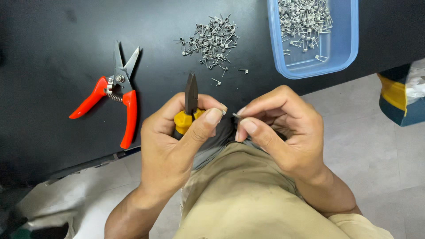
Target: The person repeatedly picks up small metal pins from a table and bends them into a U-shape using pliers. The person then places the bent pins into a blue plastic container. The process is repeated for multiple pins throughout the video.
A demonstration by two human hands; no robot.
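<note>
Snips [116,90] left of clip pile [211,42]

Matt black tabletop [53,66]. Pliers [190,104] at centre — dull dark metal jaws, glossy yellow plastic grip. Snips [116,90] at left — bright steel blades, smooth red plastic handles. Upper right, translucent blue plastic tub [341,48] holding grey metal clips [305,20].

Bare black tabletop [53,57] left of my red-handled spring snips [113,95]; loose grey metal clips [211,42] and blue plastic tub [343,53] crowd ahead.
</note>
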